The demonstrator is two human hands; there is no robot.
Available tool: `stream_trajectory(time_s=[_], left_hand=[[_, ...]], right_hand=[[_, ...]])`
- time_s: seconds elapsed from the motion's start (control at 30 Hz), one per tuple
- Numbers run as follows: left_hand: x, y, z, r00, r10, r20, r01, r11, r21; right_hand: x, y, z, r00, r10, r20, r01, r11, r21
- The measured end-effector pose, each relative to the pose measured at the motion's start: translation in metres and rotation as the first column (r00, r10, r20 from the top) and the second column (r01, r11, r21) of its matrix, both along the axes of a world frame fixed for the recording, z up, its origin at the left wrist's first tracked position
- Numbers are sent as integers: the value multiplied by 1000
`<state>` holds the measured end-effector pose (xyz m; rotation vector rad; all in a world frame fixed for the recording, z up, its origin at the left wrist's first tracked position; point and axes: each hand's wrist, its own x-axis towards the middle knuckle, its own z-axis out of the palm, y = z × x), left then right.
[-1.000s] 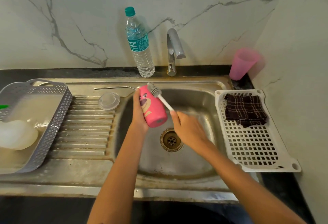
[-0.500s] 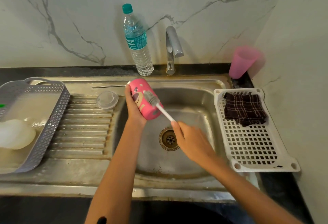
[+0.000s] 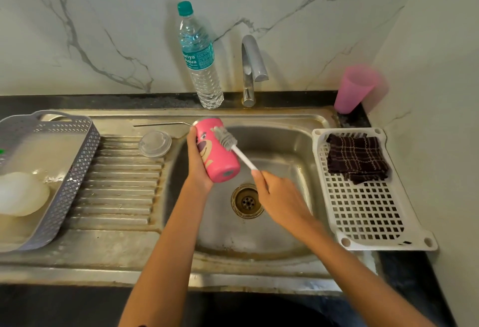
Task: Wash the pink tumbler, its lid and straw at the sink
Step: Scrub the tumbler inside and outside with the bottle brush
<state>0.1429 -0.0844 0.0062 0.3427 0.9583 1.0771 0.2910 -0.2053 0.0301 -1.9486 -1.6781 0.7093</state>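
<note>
The fingers [image 3: 260,179] of the right hand [image 3: 282,197] are closed round the brush [image 3: 227,140] handle. The pink tumbler [image 3: 217,156] is gripped by the left hand [image 3: 198,168] over the sink [image 3: 285,150] and is tipped on its side. The bristles have been slid from its far end onto its side, so the outside is likely being scrubbed. Further left, the lid [image 3: 155,143] and straw [image 3: 160,124] are left lying, likely unwashed.

"riya Aqua" on water bottle [image 3: 200,60]

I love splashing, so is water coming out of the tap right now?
No, nothing runs from the tap while the brush lies against the pink tumbler.
</note>
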Motion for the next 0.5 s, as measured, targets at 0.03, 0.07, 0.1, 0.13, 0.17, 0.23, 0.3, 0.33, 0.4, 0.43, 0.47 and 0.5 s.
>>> stream_trajectory(time_s=[0.03,0.07,0.1,0.13,0.17,0.23,0.3,0.33,0.4,0.43,0.47,0.5], left_hand=[[4,-6,-2,999,-33,-2,33,999,-4],[9,-10,-4,999,-48,9,48,999,-16],[11,-13,-4,999,-43,20,43,999,-28],[11,-13,-2,1000,-18,20,18,999,-29],[9,-10,0,999,27,18,-26,1000,-15],[0,3,-2,992,118,51,-120,993,21],[-9,8,-3,984,153,88,-156,987,27],[-11,6,-4,986,128,109,-131,991,25],[-6,-5,-7,994,-19,112,18,1000,9],[-2,-11,-9,990,-88,108,89,996,-6],[1,-16,-10,984,-132,118,135,991,-18],[3,-18,-10,981,-141,130,146,989,-27]], right_hand=[[-1,12,4,1000,-22,-11,22,1000,0],[-2,23,8,999,-40,-26,40,999,-9],[-4,32,10,998,-50,-39,49,999,-11],[-6,36,10,998,-51,-47,50,999,-14],[-7,33,7,998,-43,-45,42,999,-25],[-9,13,0,999,-3,-40,1,999,-42],[-7,-12,-5,997,37,-68,-41,997,-59],[-6,-18,-7,996,39,-75,-44,997,-66],[-5,-9,-3,997,-8,-71,3,998,-63],[-4,2,0,996,-45,-73,40,997,-60],[-4,14,3,995,-72,-75,68,996,-61],[-4,24,7,993,-85,-76,81,995,-57]])
